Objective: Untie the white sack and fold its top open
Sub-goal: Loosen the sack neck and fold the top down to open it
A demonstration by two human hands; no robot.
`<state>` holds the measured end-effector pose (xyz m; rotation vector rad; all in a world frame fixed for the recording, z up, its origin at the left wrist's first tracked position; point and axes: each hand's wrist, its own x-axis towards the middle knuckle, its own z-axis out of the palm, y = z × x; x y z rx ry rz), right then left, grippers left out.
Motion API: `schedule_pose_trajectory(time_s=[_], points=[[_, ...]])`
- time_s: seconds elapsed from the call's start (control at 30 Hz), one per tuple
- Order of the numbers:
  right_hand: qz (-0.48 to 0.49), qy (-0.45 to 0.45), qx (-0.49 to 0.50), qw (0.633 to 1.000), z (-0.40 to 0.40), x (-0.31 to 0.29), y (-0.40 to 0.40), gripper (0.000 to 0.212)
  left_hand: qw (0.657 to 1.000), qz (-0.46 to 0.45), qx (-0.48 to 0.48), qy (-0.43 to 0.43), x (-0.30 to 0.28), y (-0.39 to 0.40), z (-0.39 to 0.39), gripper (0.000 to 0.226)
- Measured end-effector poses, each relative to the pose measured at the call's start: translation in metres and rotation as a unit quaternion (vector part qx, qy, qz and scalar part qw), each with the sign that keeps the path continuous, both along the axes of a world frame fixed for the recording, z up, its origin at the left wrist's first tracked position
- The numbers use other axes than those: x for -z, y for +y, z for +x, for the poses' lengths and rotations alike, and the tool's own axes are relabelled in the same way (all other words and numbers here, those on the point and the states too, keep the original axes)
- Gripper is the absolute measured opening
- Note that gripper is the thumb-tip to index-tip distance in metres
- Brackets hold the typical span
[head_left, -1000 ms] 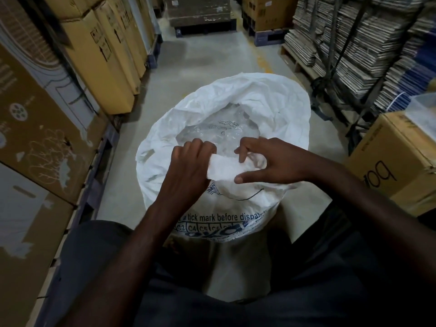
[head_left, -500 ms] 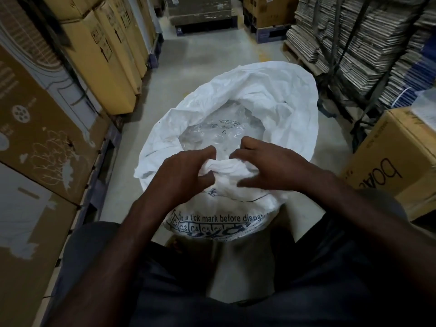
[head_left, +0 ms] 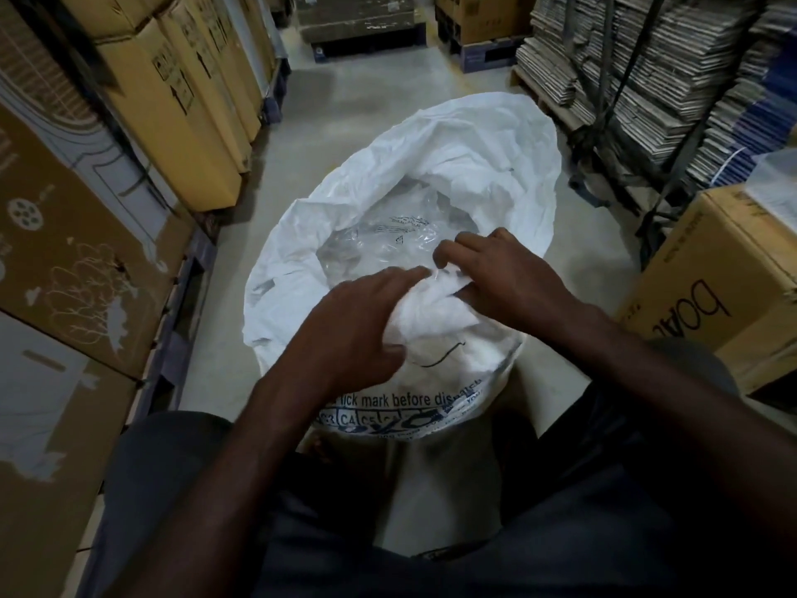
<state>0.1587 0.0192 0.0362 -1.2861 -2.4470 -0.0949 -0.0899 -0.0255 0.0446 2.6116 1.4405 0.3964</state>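
Both bare forearms reach forward from the bottom of the view and converge near the middle, the hands close together but apart. The left hand [head_left: 358, 321] lies palm down with its fingers stretched forward and to the right, thumb tucked underneath on the near side, pressing on the bunched near rim of the white sack [head_left: 474, 166]. The right hand [head_left: 504, 282] is angled leftward, its fingers curled and pinching a wad of that rim between fingertips and thumb.
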Motion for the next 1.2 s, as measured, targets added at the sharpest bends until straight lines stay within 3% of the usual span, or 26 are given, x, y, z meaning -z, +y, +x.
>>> schedule_pose_trajectory(time_s=[0.07,0.23,0.3,0.37,0.47,0.67,0.83,0.97,1.07,1.2], points=[[0.036,0.024,0.001,0.999,-0.003,-0.002,-0.001,0.031,1.0,0.017,-0.011,0.011,0.002,0.0,0.015,0.1],[0.001,0.062,-0.027,0.998,0.012,0.0,-0.003,0.055,0.991,0.095,-0.086,-0.029,0.009,0.006,0.012,0.059],[-0.047,0.08,-0.039,0.995,0.029,0.003,-0.003,0.072,0.99,0.09,-0.097,-0.047,0.006,0.006,0.003,0.058],[-0.077,0.042,-0.031,0.996,0.042,0.006,-0.003,0.09,0.99,0.086,-0.097,-0.054,0.006,0.005,0.0,0.06],[-0.059,0.009,0.002,0.998,0.039,0.014,-0.003,0.105,0.989,0.075,-0.095,-0.081,0.007,0.003,0.005,0.068],[0.094,0.099,0.033,0.99,0.008,0.035,-0.01,0.061,0.967,0.024,-0.1,-0.233,0.013,0.007,0.008,0.066],[-0.031,0.032,-0.015,0.999,0.0,0.052,-0.009,0.078,0.946,-0.009,-0.07,-0.317,0.024,0.007,0.012,0.061],[0.047,0.02,-0.02,0.998,-0.016,0.053,-0.006,0.039,0.943,-0.035,-0.04,-0.327,0.026,0.007,0.018,0.057],[0.104,0.092,0.037,0.99,-0.003,0.036,-0.007,0.038,0.949,-0.014,-0.059,-0.309,0.019,0.011,0.006,0.055],[0.242,0.126,0.108,0.956,0.019,0.002,-0.002,0.026,0.972,-0.018,-0.081,-0.221,0.009,0.011,0.005,0.059]])
